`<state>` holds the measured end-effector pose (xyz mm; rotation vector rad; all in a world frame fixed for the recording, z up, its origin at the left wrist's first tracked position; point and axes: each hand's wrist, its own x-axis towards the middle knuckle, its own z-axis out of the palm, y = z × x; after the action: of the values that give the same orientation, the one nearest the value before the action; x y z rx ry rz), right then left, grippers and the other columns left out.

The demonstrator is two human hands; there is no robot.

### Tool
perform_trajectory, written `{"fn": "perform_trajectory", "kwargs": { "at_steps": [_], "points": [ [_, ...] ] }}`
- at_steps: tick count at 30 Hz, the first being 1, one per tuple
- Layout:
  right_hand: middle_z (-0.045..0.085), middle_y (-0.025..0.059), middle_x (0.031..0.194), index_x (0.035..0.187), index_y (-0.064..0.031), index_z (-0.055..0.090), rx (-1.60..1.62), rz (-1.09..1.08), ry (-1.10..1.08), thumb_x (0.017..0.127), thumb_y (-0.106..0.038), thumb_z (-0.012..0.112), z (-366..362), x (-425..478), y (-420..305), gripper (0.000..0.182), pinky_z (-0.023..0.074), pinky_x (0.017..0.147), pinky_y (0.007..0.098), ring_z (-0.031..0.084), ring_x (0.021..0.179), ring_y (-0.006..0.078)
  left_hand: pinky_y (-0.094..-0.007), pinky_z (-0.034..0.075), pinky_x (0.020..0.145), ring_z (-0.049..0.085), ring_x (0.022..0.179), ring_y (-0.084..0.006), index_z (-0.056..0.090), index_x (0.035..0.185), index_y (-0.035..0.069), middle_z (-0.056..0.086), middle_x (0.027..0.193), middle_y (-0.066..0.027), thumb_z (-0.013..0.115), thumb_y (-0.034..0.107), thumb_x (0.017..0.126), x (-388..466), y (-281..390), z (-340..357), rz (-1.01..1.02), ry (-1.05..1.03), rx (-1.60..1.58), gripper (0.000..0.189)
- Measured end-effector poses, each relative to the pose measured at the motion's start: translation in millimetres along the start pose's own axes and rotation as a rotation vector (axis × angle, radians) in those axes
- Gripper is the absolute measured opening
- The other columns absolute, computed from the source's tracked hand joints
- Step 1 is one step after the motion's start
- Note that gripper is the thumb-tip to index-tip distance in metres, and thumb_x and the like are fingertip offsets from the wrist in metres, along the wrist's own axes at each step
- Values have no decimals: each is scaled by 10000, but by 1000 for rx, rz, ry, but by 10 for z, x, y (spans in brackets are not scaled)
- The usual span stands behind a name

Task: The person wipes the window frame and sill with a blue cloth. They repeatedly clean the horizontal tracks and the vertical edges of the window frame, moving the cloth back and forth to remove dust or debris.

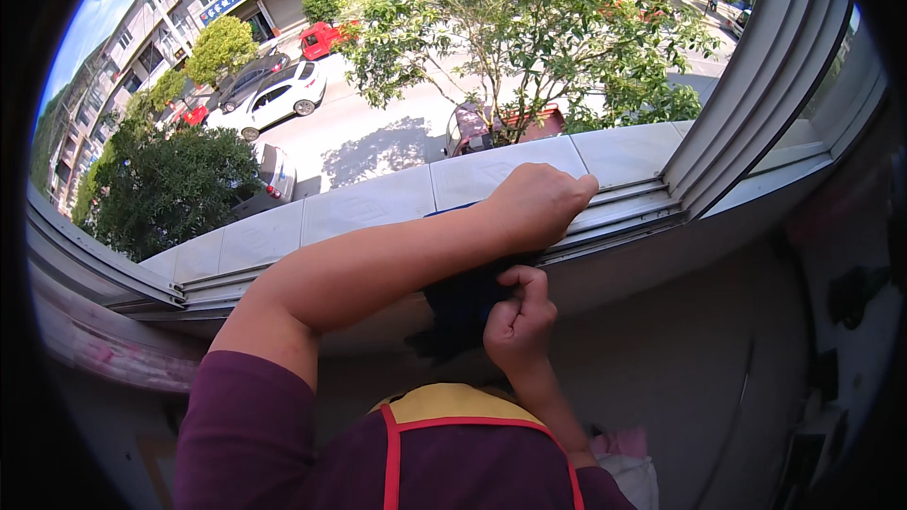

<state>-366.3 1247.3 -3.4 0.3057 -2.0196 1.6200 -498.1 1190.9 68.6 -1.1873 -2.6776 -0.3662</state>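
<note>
My left arm reaches across to the window's sliding track point(616, 207), where my left hand point(542, 205) rests with curled fingers against the sill. Whether anything is inside that hand is hidden. A dark blue cloth point(460, 297) hangs over the inner edge of the frame, below my left forearm; a strip of it shows beyond the forearm on the sill. Just below my left wrist, my right hand point(521, 315) has bent fingers closed at the cloth's right edge. I wear a yellow apron point(453, 404) with red trim.
White tiles point(368, 202) cover the outer ledge. Sliding window frames point(765, 78) stand at the right, and another frame point(106, 255) is at the left. Outside are a leafy tree point(524, 28), parked cars and a street below. A pale bag point(627, 471) lies at lower right.
</note>
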Motion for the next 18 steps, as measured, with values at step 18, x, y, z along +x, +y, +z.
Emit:
{"fn": "perform_trajectory", "kwargs": {
  "at_steps": [18],
  "points": [
    [607, 136, 654, 811, -26, 608, -225, -208, -26, 662, 43, 516, -54, 115, -108, 189, 509, 532, 383, 624, 585, 302, -469, 440, 553, 606, 671, -361, 527, 867, 84, 608, 659, -132, 591, 207, 842, -380, -155, -246, -55, -147, 85, 140]
  ]
}}
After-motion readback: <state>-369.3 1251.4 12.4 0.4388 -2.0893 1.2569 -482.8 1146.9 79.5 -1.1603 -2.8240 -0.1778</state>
